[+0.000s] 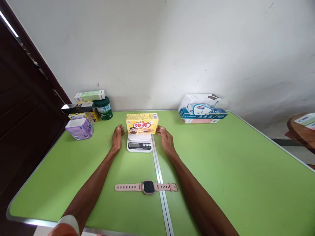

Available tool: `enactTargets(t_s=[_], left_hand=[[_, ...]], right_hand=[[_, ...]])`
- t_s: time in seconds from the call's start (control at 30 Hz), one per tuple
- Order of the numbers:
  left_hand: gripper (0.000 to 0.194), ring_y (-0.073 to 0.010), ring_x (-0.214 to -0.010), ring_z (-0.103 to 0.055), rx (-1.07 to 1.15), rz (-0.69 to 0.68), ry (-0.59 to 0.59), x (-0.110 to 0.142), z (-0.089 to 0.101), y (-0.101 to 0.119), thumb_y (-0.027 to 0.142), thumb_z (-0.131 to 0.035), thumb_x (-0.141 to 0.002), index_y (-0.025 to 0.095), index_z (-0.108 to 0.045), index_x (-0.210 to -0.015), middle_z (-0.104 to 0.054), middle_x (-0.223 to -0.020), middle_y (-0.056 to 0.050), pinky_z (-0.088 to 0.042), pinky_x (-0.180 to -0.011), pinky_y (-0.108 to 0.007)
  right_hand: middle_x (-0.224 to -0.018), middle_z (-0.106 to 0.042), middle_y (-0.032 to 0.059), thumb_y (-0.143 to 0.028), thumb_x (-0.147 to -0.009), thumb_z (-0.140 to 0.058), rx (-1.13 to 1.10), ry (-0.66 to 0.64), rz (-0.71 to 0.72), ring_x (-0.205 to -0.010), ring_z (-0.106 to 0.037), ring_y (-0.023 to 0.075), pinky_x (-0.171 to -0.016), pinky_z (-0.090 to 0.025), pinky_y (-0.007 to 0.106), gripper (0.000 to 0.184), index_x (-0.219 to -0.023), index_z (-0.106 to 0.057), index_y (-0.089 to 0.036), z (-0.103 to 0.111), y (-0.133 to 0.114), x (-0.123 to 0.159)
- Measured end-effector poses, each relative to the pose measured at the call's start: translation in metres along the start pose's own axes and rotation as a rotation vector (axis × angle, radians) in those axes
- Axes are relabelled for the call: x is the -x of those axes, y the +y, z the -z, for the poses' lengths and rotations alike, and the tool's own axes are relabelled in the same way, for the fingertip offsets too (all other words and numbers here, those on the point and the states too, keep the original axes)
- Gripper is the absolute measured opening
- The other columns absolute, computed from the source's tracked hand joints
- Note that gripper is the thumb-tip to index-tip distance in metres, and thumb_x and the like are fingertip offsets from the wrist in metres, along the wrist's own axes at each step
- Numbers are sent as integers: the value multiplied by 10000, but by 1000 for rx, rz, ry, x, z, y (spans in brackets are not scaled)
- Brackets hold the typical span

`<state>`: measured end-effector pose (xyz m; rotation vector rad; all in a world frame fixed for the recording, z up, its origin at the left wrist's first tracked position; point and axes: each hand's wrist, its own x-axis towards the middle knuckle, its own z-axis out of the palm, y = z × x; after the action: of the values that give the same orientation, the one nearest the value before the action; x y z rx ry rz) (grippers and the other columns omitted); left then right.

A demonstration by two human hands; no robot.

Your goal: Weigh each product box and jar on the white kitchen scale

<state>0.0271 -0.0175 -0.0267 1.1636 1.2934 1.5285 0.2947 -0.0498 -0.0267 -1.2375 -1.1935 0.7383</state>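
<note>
A yellow snack box (142, 124) with red lettering stands on its long side on a white digital kitchen scale (139, 146). My left hand (118, 137) is just left of the box, with a small gap between them and its fingers loosely bent. On the other side, my right hand (166, 139) has its fingertips at the box's right end; whether they touch it I cannot tell. Both hands are open. Nearer to me, a smartwatch (148, 187) with a pink strap lies stretched out flat, its screen dark.
At the table's back left are a purple pack (80, 128), a black box (78, 108), a green tub (104, 109) and a pale green carton (90, 95). Several boxes (203, 111) are stacked at the back right. A metal seam (162, 193) crosses the green table (221, 183).
</note>
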Motion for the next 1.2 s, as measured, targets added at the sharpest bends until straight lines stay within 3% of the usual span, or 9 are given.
enactTargets(t_s=[0.2,0.47,0.87,1.07,1.2], left_hand=[[964,-377,-1289,-724,-87,-46,-28,5,0,4,950,-424,-917,157,-696,-1392,-734,-1401,-226,-590,-1124,-557],[996,-360,-1275,-738,-140,-73,-39,6,0,6,958,-379,-924,139,-682,-1403,-732,-1400,-235,-605,-1114,-535],[853,-342,-1225,-745,-171,-78,-56,7,0,10,867,-438,-984,142,-704,-1345,-728,-1399,-226,-601,-1113,-551],[937,-350,-1210,-744,-187,-105,-73,5,2,8,951,-431,-913,153,-695,-1327,-715,-1386,-230,-614,-1081,-535],[985,-363,-1216,-736,-194,-110,-80,3,3,7,972,-428,-894,131,-674,-1345,-707,-1384,-243,-609,-1087,-540]], right_hand=[[-1237,-813,175,-912,-971,-400,-9,1,-42,-1213,-760,345,-1113,-601,551,884,-1301,-762,-177,0,-4,0],[-1241,-811,180,-961,-914,-436,-31,-2,-63,-1221,-750,354,-1141,-577,573,906,-1243,-776,-189,1,-8,-1],[-1179,-804,154,-905,-968,-409,10,-30,-28,-1192,-742,321,-1101,-598,502,807,-1140,-781,-210,1,-12,1],[-1090,-793,119,-872,-987,-424,27,-44,-11,-1090,-730,305,-1104,-585,510,736,-1058,-768,-226,2,-17,2],[-1162,-805,113,-854,-988,-448,26,-86,1,-1127,-727,310,-1086,-589,498,700,-1102,-769,-242,4,-25,3]])
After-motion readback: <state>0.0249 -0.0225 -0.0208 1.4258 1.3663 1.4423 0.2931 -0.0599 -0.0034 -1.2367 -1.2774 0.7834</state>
